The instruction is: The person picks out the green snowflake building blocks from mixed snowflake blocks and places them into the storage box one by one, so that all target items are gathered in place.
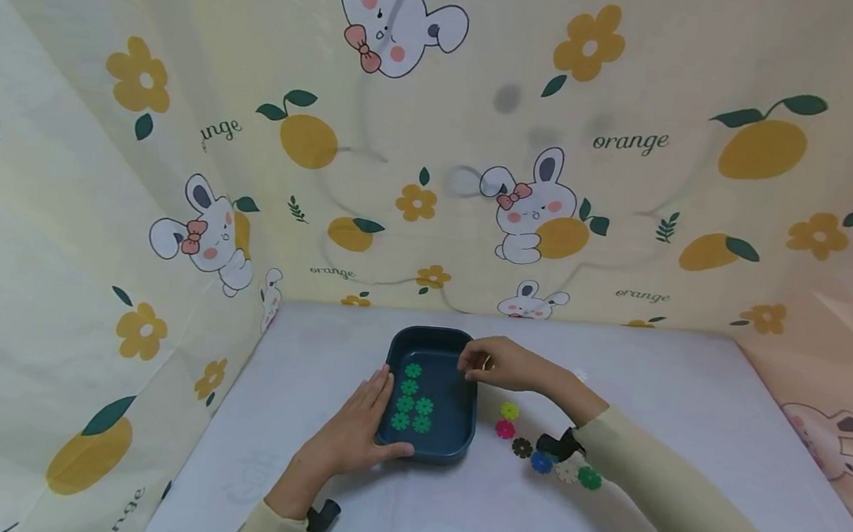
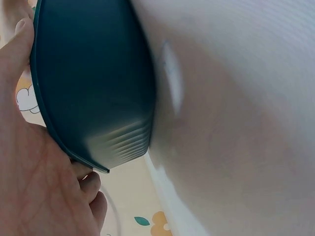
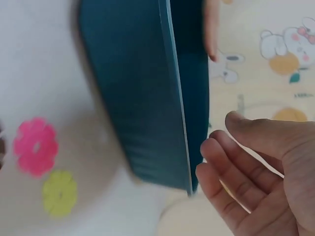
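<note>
A dark blue tray (image 1: 448,410) stands on the white table, with several green flower-shaped discs (image 1: 424,405) lying in its left half. My left hand (image 1: 354,427) rests against its near left corner, fingers straight along the left side and thumb at the near edge. In the left wrist view, the hand (image 2: 44,162) touches the tray's rim (image 2: 44,110). Over the tray's right rim hovers my right hand (image 1: 505,364), fingers loosely bent. The right wrist view shows nothing between that hand's (image 3: 256,172) thumb and fingers, which are apart.
Right of the tray, loose flower discs curve along the table: yellow (image 1: 509,410), pink (image 1: 505,429), black (image 1: 522,447), blue (image 1: 541,462), white (image 1: 566,472) and green (image 1: 589,478). The right wrist's black device (image 1: 561,445) hangs above them. Printed cloth (image 1: 407,131) stands behind the table.
</note>
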The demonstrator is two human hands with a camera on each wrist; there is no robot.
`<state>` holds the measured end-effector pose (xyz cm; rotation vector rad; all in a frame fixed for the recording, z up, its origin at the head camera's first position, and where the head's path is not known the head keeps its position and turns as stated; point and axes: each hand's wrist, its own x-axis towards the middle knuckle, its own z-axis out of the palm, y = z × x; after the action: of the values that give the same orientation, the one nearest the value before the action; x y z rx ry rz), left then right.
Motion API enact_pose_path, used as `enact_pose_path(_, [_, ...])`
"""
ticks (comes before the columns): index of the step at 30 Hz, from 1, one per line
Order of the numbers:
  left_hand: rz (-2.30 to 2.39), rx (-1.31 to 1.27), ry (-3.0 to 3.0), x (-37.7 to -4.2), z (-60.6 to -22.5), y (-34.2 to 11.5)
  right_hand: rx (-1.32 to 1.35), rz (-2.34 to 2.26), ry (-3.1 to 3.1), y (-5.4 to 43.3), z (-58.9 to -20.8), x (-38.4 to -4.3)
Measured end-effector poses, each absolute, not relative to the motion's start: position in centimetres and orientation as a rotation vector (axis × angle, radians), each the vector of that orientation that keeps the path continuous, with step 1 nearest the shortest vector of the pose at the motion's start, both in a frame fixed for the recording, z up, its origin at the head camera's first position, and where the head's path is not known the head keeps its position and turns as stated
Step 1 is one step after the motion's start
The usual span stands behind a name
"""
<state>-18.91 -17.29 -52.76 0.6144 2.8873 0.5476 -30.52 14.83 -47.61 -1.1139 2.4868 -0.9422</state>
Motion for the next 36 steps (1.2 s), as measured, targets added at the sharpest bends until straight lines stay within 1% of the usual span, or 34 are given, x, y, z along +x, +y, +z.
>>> enact_pose_path(14, [0.540,0.604,2.899,-18.8,-52.9,-17.5,-0.834,-0.938,2.543,23.0,-48.9,-26.7])
enact_pose_path(21, [0.544,0.604,2.898,-18.9,-52.9,-17.4,-0.773,-0.957,2.555,26.8,-50.4,-24.0])
enact_pose_path(29, [0.541,0.615,2.891,-18.9,-52.8,-17.4,-0.678,-0.994,2.509,29.6,-51.9,-20.8])
enact_pose_path(36, [0.549,0.622,2.889,-18.9,-52.8,-17.3,-0.567,-0.996,2.496,30.9,-52.8,-19.0])
